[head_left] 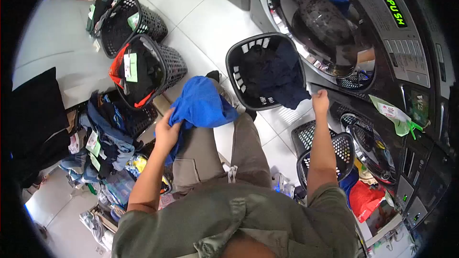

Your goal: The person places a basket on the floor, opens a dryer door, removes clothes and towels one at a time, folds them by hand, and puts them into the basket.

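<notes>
"Head view, nearest first: condition of the left hand [167,131]?"

"Fingers closed, gripping the edge of a blue cloth [203,102]. Cloth is bunched above the left leg of the trousers [198,155]."

"Right hand [321,101]?"

"Fingertips pinched on a corner of dark cloth [275,71]. Remainder lies inside a black basket [230,67], beyond the knees."

"Further out?"

"Front-loading washer [406,57] beside that basket, round door [311,28] swung out; display [392,7] reads PUSH."

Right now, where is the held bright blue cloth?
In the head view, the bright blue cloth is in the left hand, over the left trouser leg, left of the black plastic basket of dark clothes.
</notes>
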`<state>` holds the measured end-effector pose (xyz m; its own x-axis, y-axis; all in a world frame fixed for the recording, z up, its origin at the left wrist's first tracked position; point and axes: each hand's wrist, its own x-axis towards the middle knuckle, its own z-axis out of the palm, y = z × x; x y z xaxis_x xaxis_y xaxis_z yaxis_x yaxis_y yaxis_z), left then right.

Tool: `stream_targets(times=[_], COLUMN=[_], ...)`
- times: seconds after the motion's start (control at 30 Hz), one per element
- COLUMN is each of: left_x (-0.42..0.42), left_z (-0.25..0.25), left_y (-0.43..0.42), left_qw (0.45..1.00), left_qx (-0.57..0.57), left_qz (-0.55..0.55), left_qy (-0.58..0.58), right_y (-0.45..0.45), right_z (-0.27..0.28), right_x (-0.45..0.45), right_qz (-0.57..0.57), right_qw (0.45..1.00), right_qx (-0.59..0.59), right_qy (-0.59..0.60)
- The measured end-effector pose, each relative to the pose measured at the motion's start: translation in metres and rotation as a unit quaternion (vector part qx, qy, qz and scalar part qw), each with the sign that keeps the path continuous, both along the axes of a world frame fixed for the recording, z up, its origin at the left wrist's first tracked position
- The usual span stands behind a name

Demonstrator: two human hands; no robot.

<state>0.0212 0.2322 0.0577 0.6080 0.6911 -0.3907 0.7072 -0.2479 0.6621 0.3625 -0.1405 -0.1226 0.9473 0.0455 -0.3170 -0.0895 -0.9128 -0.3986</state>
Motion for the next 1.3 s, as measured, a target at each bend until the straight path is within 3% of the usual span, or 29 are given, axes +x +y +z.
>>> stream_targets(times=[0.13,0.2,0.23,0.3,0.37,0.4,0.47,0.53,0.57,0.6,0.67,0.7,0.73,0.83,0.9,0.93,0.97,1.03,1.1,1.13,1.17,1.2,1.23,1.3], left_x=[0.002,-0.001,-0.005,-0.016,-0.002,-0.003,0.009,0.031,0.039,0.050,0.076,0.093,0.109,0.168,0.207,0.224,0.237,0.255,0.253,0.249,0.249,0.246,0.234,0.204], left_z=[-0.012,-0.009,-0.008,-0.015,-0.001,0.000,0.017,0.038,0.045,0.051,0.063,0.071,0.076,0.076,0.028,0.007,-0.004,0.010,0.056,0.081,0.073,0.069,0.085,0.072], left_y=[-0.016,-0.015,-0.011,0.001,0.010,0.018,0.027,0.031,0.033,0.034,0.032,0.032,0.030,0.025,0.034,0.033,0.024,-0.020,-0.085,-0.114,-0.143,-0.167,-0.186,-0.198], left_qw=[0.997,0.994,0.990,0.988,0.982,0.981,0.986,0.987,0.990,0.985,0.972,0.962,0.943,0.904,0.908,0.943,0.932,0.882,0.828,0.784,0.710,0.684,0.710,0.729], left_qx=[-0.041,-0.084,-0.108,-0.134,-0.167,-0.174,-0.155,-0.156,-0.141,-0.167,-0.229,-0.264,-0.329,-0.414,-0.353,-0.150,0.059,0.202,-0.105,-0.139,-0.114,-0.169,-0.076,-0.006], left_qz=[0.011,0.019,0.037,0.059,0.077,0.079,0.055,0.045,0.024,0.020,0.003,-0.012,-0.019,-0.096,-0.225,-0.296,-0.351,-0.422,-0.494,-0.553,-0.604,-0.630,-0.683,-0.680], left_qy=[0.060,0.066,0.082,0.044,0.042,0.024,0.017,-0.003,-0.003,-0.026,-0.056,-0.065,-0.052,-0.039,-0.032,0.019,0.066,-0.050,-0.245,-0.244,-0.344,-0.328,-0.156,-0.073], right_y=[0.003,0.012,0.001,-0.020,-0.008,0.010,0.012,-0.008,-0.035,-0.071,-0.188,-0.180,-0.179,-0.177,-0.164,-0.159,-0.153,-0.148,-0.144,-0.146,-0.147,-0.154,-0.157,-0.161], right_z=[-0.093,-0.109,-0.125,-0.159,-0.126,-0.058,0.057,0.174,0.209,0.239,0.263,0.308,0.332,0.358,0.351,0.345,0.342,0.342,0.351,0.357,0.365,0.370,0.378,0.395], right_x=[0.006,-0.008,-0.014,-0.027,-0.035,-0.030,-0.031,-0.040,-0.048,-0.057,-0.088,-0.095,-0.107,-0.147,-0.162,-0.164,-0.164,-0.162,-0.164,-0.165,-0.168,-0.171,-0.172,-0.170], right_qz=[-0.045,-0.027,-0.030,-0.055,0.055,0.025,0.019,0.003,0.009,-0.025,-0.008,0.080,0.111,0.010,-0.102,-0.140,-0.166,-0.192,-0.209,-0.209,-0.209,-0.205,-0.199,-0.187], right_qw=[0.991,0.985,0.984,0.946,0.962,0.925,0.893,0.869,0.899,0.874,0.894,0.813,0.780,0.834,0.872,0.879,0.881,0.881,0.877,0.877,0.874,0.872,0.870,0.861], right_qx=[0.126,-0.028,-0.029,0.032,0.081,0.176,0.290,0.354,0.324,0.374,0.433,0.565,0.608,0.549,0.478,0.456,0.443,0.432,0.428,0.427,0.430,0.432,0.436,0.451], right_qy=[-0.006,0.166,0.173,0.319,0.255,0.335,0.343,0.346,0.296,0.311,0.111,0.113,0.099,0.048,0.028,0.015,0.003,-0.026,-0.055,-0.071,-0.086,-0.104,-0.116,-0.145])
